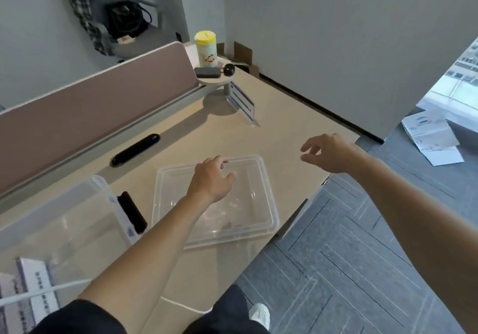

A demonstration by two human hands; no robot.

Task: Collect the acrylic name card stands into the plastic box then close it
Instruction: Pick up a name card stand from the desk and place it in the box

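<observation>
1. The clear plastic box stands open on the worktop at your left. Printed cards show at its near end; whether they are inside, I cannot tell.
2. Its lid lies flat just beside it. Your left grip rests there, fingers curled at the far rim; clamped or not, I cannot tell.
3. Your right grip hovers with fingers apart, holding nothing.
4. One acrylic name card stand stands at the far end, beside a small round shelf.
5. Grey carpet lies to your right.

black short sleeve on left arm, forearms bare. dark trousers and white shoe just off the desk edge.
</observation>
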